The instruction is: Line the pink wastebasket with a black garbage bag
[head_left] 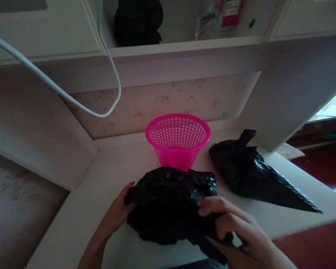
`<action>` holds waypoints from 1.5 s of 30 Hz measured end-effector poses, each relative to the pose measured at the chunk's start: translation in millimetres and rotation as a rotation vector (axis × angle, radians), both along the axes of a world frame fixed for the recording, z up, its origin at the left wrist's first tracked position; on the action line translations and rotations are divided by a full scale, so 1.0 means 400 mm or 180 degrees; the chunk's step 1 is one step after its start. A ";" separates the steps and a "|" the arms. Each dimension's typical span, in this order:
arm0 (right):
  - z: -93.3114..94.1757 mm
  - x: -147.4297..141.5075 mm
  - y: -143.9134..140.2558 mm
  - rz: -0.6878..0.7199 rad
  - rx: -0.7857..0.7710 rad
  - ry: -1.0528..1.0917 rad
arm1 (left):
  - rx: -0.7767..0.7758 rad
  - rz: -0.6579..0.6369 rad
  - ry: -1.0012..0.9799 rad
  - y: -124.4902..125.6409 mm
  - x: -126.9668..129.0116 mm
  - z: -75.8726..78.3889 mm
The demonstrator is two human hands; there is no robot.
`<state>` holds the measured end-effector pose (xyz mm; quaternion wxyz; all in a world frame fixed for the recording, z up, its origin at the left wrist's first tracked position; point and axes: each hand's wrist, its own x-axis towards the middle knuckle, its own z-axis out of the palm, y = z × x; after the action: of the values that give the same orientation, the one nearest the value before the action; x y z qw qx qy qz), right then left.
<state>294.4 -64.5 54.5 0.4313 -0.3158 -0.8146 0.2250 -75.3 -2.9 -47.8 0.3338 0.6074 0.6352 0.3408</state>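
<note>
A crumpled black plastic bag (168, 209) is held between my two hands above the white surface. My left hand (120, 210) grips its left edge, thumb and fingers on either side of the plastic. On the right side, my right hand (232, 224) has its fingers curled into the bag's gathered part, with a loose tail hanging below. Just behind the bag stands a bright pink perforated basket (179, 157), upright; its lower part is partly hidden by the bag, and its visible inside shows only its own mesh wall.
To the right lies a filled, tied black plastic bag (240, 168) with a pointed end. A white cable (72, 99) loops down at upper left. On the shelf (184, 48) above are a dark bundle (138, 22) and a red-and-white package (231, 13). White side panels flank the surface (123, 160).
</note>
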 end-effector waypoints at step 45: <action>-0.158 0.272 0.106 -0.1556 -0.1691 0.2243 | -0.0202 0.0426 -0.0199 -0.081 -0.066 0.139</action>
<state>403.3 -22.0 -8.8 0.6249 -0.5011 -0.4364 0.4099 -101.6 -35.4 7.7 0.3490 0.5418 0.6741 0.3609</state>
